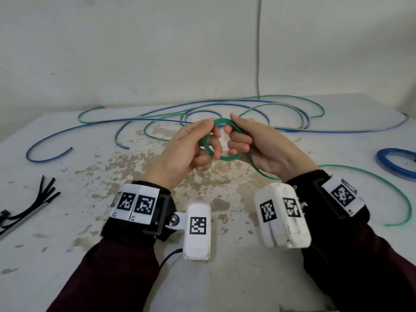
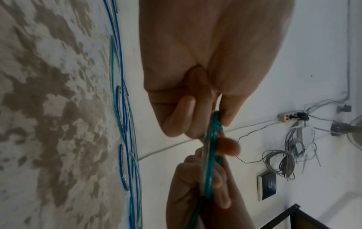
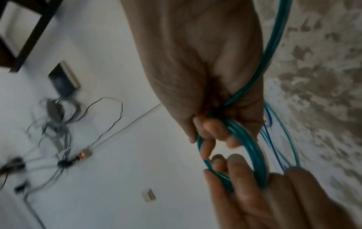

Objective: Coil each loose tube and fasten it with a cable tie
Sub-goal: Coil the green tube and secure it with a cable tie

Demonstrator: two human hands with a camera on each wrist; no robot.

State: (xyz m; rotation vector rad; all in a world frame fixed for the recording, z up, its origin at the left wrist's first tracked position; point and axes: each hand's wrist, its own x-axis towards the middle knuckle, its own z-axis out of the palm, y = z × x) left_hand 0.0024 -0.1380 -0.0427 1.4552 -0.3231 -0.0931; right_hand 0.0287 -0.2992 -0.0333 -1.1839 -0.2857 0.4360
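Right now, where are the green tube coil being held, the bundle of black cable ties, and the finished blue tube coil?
Green tube coil [image 1: 227, 157]: head view, lower arc of the loop.
Bundle of black cable ties [image 1: 46, 190]: head view, fanned tips.
Blue tube coil [image 1: 392, 170]: head view, near arc.

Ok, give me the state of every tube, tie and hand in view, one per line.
green coil: partly wound, held off the table by both hands, untied
green tail: loose on the table
left hand: grips the coil
right hand: grips the coil
blue coil: wound, lying on the table
loose tubes: uncoiled, tangled
cable ties: unused
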